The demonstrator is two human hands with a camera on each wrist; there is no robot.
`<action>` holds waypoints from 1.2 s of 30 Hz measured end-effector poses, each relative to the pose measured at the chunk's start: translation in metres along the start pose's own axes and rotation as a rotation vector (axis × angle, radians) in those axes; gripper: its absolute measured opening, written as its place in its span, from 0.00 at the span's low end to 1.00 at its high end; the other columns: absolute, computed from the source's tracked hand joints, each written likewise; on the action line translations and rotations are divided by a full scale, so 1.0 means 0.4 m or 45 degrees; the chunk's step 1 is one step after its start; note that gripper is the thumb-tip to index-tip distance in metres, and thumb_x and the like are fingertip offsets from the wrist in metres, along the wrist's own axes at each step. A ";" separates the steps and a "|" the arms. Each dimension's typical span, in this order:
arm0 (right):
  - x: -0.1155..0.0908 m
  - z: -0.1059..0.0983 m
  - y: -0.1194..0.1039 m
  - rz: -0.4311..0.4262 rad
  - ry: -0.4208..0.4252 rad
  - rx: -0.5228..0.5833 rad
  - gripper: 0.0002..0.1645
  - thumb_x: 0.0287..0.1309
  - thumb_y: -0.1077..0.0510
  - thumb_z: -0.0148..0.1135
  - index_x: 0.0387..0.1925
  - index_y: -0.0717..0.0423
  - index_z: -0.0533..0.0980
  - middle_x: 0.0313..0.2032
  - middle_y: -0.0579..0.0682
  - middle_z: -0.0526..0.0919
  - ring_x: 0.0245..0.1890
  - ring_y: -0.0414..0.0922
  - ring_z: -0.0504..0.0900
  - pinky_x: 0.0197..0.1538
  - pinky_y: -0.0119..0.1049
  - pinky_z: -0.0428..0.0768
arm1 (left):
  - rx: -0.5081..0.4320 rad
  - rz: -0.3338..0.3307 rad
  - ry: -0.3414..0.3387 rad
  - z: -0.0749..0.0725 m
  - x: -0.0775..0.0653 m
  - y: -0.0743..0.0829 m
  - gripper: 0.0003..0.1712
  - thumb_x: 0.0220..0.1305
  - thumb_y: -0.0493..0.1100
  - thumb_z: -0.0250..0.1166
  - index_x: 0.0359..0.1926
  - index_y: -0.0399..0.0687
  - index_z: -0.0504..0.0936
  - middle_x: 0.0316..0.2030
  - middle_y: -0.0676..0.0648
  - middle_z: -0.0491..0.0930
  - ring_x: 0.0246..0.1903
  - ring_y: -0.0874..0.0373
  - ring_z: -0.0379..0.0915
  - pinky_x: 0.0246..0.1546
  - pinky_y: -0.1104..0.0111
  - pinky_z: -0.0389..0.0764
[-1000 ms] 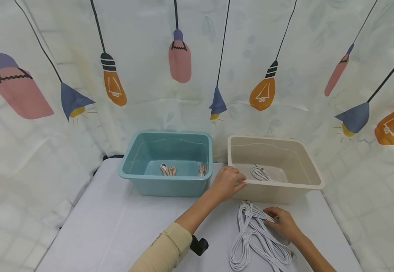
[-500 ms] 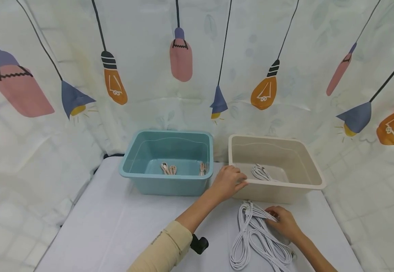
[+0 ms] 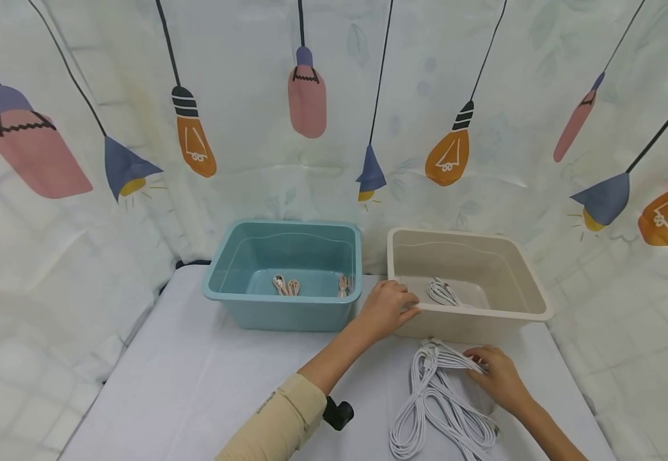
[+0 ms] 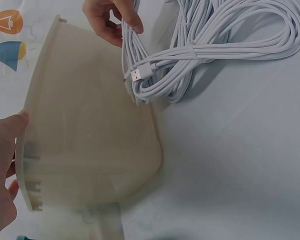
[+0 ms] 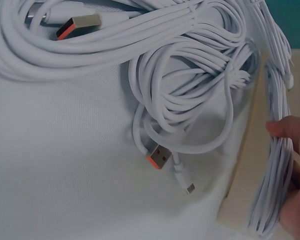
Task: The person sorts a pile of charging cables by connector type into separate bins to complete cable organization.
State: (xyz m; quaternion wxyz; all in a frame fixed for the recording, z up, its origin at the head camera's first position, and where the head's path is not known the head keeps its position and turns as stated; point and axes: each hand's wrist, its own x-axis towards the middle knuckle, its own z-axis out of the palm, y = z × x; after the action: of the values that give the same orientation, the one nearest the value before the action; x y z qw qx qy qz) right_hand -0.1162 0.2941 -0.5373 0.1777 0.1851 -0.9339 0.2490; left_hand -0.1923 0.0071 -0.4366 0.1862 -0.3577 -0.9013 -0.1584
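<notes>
1. Cables (image 4: 225, 52): white; USB plug (image 5: 161, 156) tipped orange.
2. Right bin (image 3: 472, 324): beige.
3. Left bin (image 3: 285, 315): blue-green.
4. Bundles (image 3: 292, 288) in it: pale pink.
5. Surface (image 3: 196, 384): white.
6. Sleeve (image 3: 279, 419): tan.
7. Backdrop (image 3: 334, 179): whitish, printed with pink, blue and orange lamps on black cords.

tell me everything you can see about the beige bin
The beige bin is an open-topped, rectangular tub of what looks like smooth plastic, its walls narrowing below a projecting rim with rounded corners. It stands open side up on the table, to the right of the blue bin, apart from it. A white coil lies inside. The left hand's grip is on the rim at its near left corner; whether the cables in front touch it is unclear.
</notes>
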 end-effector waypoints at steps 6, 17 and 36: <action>-0.009 -0.027 -0.007 -0.005 0.073 -0.038 0.24 0.33 0.74 0.84 0.37 0.56 0.86 0.33 0.44 0.83 0.34 0.45 0.79 0.34 0.35 0.83 | -0.008 -0.003 -0.002 0.001 -0.001 -0.001 0.10 0.70 0.51 0.72 0.45 0.53 0.93 0.36 0.54 0.87 0.41 0.57 0.83 0.59 0.60 0.80; -0.016 -0.092 -0.012 -0.025 0.216 -0.022 0.26 0.31 0.75 0.84 0.37 0.56 0.87 0.31 0.46 0.84 0.33 0.39 0.78 0.33 0.23 0.74 | -0.004 -0.004 -0.005 0.003 0.001 0.000 0.10 0.70 0.51 0.72 0.44 0.53 0.93 0.36 0.53 0.87 0.40 0.57 0.83 0.59 0.60 0.81; 0.005 -0.205 -0.053 -0.183 0.264 0.055 0.34 0.21 0.79 0.82 0.39 0.54 0.87 0.32 0.44 0.83 0.35 0.30 0.77 0.36 0.18 0.73 | -0.033 -0.010 -0.008 -0.001 0.000 0.000 0.10 0.70 0.50 0.72 0.45 0.51 0.93 0.36 0.53 0.87 0.41 0.57 0.82 0.60 0.59 0.80</action>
State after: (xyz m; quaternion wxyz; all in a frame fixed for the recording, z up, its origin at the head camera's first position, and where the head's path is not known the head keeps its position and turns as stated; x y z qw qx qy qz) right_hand -0.0888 0.3199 -0.4613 0.2866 0.2287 -0.8893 0.2735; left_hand -0.1922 0.0071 -0.4362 0.1780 -0.3569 -0.9012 -0.1698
